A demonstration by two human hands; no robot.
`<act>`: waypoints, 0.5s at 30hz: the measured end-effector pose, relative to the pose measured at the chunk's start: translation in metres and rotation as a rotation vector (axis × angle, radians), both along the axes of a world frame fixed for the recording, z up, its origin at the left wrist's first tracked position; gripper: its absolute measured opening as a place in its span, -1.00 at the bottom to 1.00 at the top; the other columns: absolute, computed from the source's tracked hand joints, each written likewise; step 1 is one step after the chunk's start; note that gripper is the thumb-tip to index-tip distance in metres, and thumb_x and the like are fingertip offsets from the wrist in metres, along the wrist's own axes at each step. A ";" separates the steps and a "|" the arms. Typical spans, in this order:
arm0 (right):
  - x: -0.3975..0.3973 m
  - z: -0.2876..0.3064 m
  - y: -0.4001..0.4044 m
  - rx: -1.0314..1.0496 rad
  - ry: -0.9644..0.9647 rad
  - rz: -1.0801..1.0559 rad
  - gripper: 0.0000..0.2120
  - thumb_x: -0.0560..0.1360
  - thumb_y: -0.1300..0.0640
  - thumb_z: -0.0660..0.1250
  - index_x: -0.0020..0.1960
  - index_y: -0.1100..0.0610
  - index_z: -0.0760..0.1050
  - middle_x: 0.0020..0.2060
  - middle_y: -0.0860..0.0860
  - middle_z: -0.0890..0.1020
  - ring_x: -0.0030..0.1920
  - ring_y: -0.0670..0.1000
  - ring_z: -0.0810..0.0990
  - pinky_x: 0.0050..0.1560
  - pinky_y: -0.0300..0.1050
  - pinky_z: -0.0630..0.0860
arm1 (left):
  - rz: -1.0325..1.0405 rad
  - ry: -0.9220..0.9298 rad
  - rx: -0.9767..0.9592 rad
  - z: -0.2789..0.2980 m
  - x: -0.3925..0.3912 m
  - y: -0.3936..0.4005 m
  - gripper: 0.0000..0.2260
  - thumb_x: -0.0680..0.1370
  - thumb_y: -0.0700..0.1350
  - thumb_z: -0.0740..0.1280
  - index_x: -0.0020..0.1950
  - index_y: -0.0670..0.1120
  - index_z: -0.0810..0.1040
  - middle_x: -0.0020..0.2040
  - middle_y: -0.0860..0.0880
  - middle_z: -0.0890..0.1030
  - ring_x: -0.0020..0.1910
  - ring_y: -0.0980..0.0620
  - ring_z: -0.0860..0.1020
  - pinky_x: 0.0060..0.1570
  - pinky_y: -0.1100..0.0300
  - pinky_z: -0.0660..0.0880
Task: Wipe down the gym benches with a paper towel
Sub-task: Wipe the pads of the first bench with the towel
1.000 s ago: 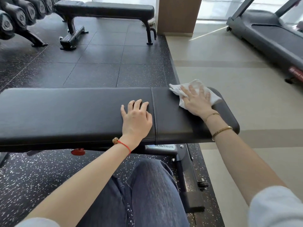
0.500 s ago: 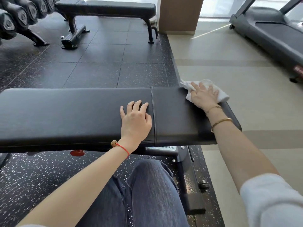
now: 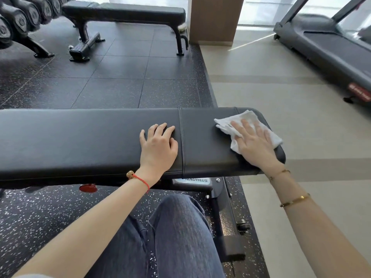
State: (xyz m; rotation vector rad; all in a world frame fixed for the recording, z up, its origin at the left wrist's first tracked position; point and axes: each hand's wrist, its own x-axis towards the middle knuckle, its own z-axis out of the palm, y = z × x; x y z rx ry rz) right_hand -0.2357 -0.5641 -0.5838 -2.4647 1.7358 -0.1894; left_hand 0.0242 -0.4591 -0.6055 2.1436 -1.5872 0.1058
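A: White, crumpled paper towel (image 3: 249,127) lies on the short end pad of the black padded bench (image 3: 80,141), near its rounded tip.

B: And around it?

A: Dark speckled rubber floor (image 3: 112,93) under the bench, pale flooring to the right. Another bench (image 3: 128,11), dumbbells (image 3: 22,19) and a treadmill (image 3: 331,49) stand well apart.

B: The hands?

A: Right hand (image 3: 255,143) flat, fingers spread, pressing the towel down. Left hand (image 3: 158,145) rests palm-down, fingers loosely apart, just beside the pad seam.
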 end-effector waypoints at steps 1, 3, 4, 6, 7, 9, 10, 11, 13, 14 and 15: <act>-0.001 0.002 -0.005 0.013 0.000 -0.045 -0.52 0.66 -0.01 -0.02 0.56 -0.26 0.03 0.59 -0.08 0.08 0.58 0.14 -0.06 0.52 0.25 -0.10 | -0.004 0.006 -0.002 0.000 -0.001 0.000 -0.63 0.57 -0.07 0.20 0.37 0.03 0.49 0.40 -0.01 0.47 0.43 -0.06 0.33 0.46 -0.21 0.13; 0.006 0.004 -0.007 0.028 0.002 -0.092 -0.52 0.66 -0.02 -0.02 0.56 -0.24 0.03 0.59 -0.07 0.06 0.57 0.19 -0.06 0.52 0.26 -0.14 | -0.006 0.015 0.001 0.001 -0.001 0.000 -0.63 0.58 -0.07 0.20 0.38 0.02 0.49 0.41 -0.01 0.46 0.43 -0.05 0.33 0.46 -0.21 0.12; 0.012 0.004 -0.004 0.034 0.004 -0.092 -0.52 0.67 -0.04 -0.03 0.57 -0.24 0.02 0.60 -0.07 0.04 0.57 0.20 -0.06 0.52 0.27 -0.16 | -0.006 0.018 0.005 0.001 0.000 0.000 -0.63 0.58 -0.07 0.20 0.39 0.03 0.48 0.41 -0.01 0.45 0.44 -0.05 0.32 0.47 -0.20 0.11; 0.021 0.000 0.011 0.019 0.022 -0.042 -0.51 0.66 -0.06 -0.04 0.57 -0.25 -0.02 0.60 -0.09 0.02 0.57 0.22 -0.04 0.52 0.26 -0.18 | -0.010 0.037 0.009 0.002 0.002 0.001 -0.64 0.59 -0.07 0.20 0.39 0.02 0.47 0.43 0.00 0.44 0.46 -0.03 0.29 0.48 -0.17 0.08; 0.026 -0.002 0.021 -0.003 0.032 0.002 -0.51 0.66 -0.06 -0.04 0.57 -0.26 -0.03 0.60 -0.09 0.02 0.57 0.22 -0.03 0.53 0.26 -0.18 | -0.017 0.058 0.007 0.003 0.003 0.002 -0.64 0.59 -0.08 0.20 0.40 0.01 0.47 0.44 0.00 0.43 0.47 -0.03 0.28 0.50 -0.15 0.07; 0.040 -0.005 0.043 -0.022 0.019 0.100 -0.50 0.65 -0.06 -0.03 0.56 -0.27 -0.04 0.60 -0.09 0.03 0.57 0.21 -0.03 0.53 0.24 -0.20 | -0.032 0.109 0.001 0.007 0.007 0.005 -0.64 0.59 -0.10 0.21 0.39 -0.02 0.47 0.44 -0.04 0.43 0.47 -0.03 0.28 0.51 -0.12 0.06; 0.050 -0.006 0.051 -0.019 0.011 0.148 -0.50 0.65 -0.06 -0.03 0.56 -0.27 -0.05 0.60 -0.09 0.03 0.57 0.21 -0.05 0.53 0.23 -0.21 | -0.031 0.121 -0.001 0.009 0.011 0.007 -0.64 0.59 -0.11 0.21 0.39 -0.03 0.47 0.43 -0.05 0.43 0.47 -0.04 0.28 0.51 -0.12 0.07; 0.061 -0.007 0.057 -0.012 0.007 0.188 -0.49 0.65 -0.07 -0.04 0.56 -0.27 -0.05 0.60 -0.09 0.03 0.58 0.21 -0.06 0.53 0.23 -0.22 | -0.021 0.115 0.002 0.011 0.016 0.011 -0.64 0.59 -0.11 0.22 0.39 -0.04 0.48 0.43 -0.06 0.43 0.46 -0.05 0.29 0.50 -0.13 0.09; 0.085 -0.006 0.058 0.013 -0.005 0.231 -0.49 0.65 -0.06 -0.03 0.57 -0.27 -0.06 0.60 -0.08 0.01 0.58 0.21 -0.09 0.53 0.23 -0.23 | 0.020 0.081 0.007 0.015 0.034 0.021 -0.63 0.57 -0.10 0.24 0.38 -0.04 0.48 0.42 -0.06 0.44 0.45 -0.07 0.30 0.48 -0.16 0.10; 0.098 -0.005 0.055 0.024 -0.011 0.242 -0.49 0.65 -0.06 -0.03 0.57 -0.26 -0.05 0.60 -0.08 0.01 0.58 0.21 -0.09 0.53 0.24 -0.23 | 0.047 0.061 0.004 0.016 0.046 0.028 -0.63 0.57 -0.09 0.25 0.38 -0.04 0.48 0.41 -0.06 0.45 0.44 -0.08 0.31 0.47 -0.17 0.11; 0.111 -0.003 0.050 0.035 -0.017 0.251 -0.49 0.65 -0.05 -0.02 0.57 -0.26 -0.04 0.60 -0.08 0.01 0.57 0.21 -0.10 0.53 0.24 -0.23 | 0.077 0.038 -0.003 0.016 0.061 0.036 -0.64 0.56 -0.09 0.26 0.37 -0.04 0.49 0.40 -0.07 0.46 0.44 -0.09 0.32 0.47 -0.17 0.12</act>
